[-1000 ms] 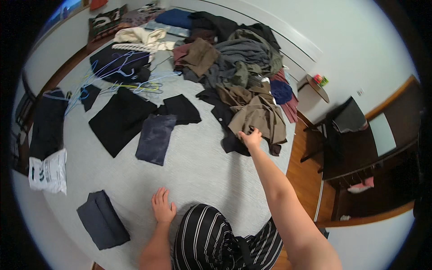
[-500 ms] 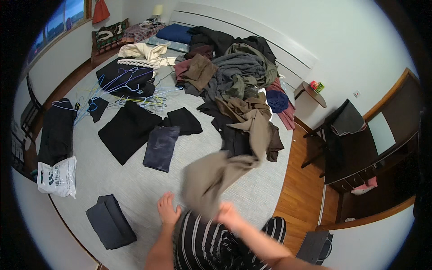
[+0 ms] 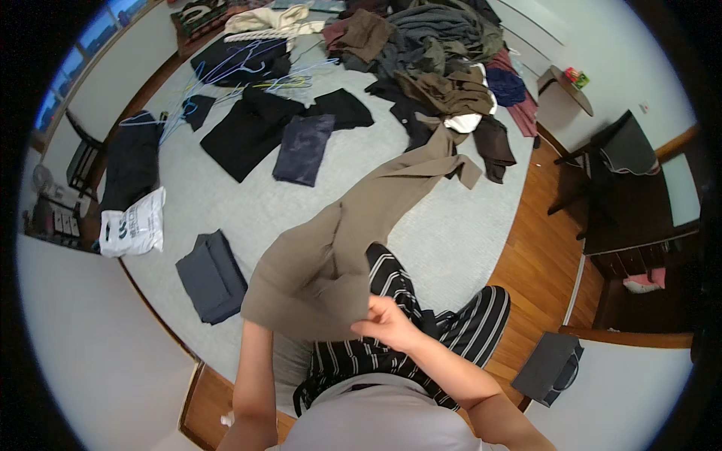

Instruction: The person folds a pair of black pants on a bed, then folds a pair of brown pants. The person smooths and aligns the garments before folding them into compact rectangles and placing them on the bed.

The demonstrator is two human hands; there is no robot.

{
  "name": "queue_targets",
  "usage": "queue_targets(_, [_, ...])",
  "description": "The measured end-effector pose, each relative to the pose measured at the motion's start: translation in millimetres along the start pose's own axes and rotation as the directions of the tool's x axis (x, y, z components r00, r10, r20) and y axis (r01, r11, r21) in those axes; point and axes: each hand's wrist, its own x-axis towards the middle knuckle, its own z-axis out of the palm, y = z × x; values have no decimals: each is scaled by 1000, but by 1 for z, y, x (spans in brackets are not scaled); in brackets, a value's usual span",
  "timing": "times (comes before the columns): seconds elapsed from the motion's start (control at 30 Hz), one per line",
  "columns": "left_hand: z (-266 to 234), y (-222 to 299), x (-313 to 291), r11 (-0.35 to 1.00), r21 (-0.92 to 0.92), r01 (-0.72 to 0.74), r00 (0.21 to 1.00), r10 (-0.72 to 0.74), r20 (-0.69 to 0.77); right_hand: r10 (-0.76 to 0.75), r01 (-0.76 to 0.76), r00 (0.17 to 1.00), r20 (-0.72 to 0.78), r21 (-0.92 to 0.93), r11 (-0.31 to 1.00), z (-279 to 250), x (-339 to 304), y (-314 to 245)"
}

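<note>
A pair of taupe leggings (image 3: pixel 323 255) stretches across my lap, the waist end nearest me and the legs trailing away to the far right toward the clothes pile. My right hand (image 3: pixel 389 325) pinches the near right edge at the waist between thumb and fingers. On the other side, my left forearm (image 3: pixel 257 368) runs up to the waist's left corner, where the fabric hides the hand and its fingers. A folded dark grey garment (image 3: pixel 212 276) lies on the bed to the left of the leggings.
A heap of dark clothes (image 3: pixel 444 37) covers the bed's far side. Folded dark trousers (image 3: pixel 304 150), black garments (image 3: pixel 252 128), tangled hangers (image 3: pixel 226 68) and a white plastic bag (image 3: pixel 134 225) lie further left. Right of the bed stand a chair (image 3: pixel 609 165) and a grey bag (image 3: pixel 549 368).
The leggings have been pulled toward me and spread out across my lap, no longer swinging. My left hand has gone from lying spread on the bed to behind the fabric. The view has tilted down.
</note>
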Motion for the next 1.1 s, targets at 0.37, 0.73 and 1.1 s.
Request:
queue_targets(0.37, [-71,23,-21,940,304,-153,961,213,-175,70,6,991,117,-549,836,74,33,61])
queue_targets(0.73, [172,132,-13,523,416,-744,660,478,579,-677,426,677,-288,-596,680,-26,83,-150])
queue_targets(1.1, [399,161,-57,-197,386,-901,295,373,880,-841,449,541,1,-846,288,-65,64,-404])
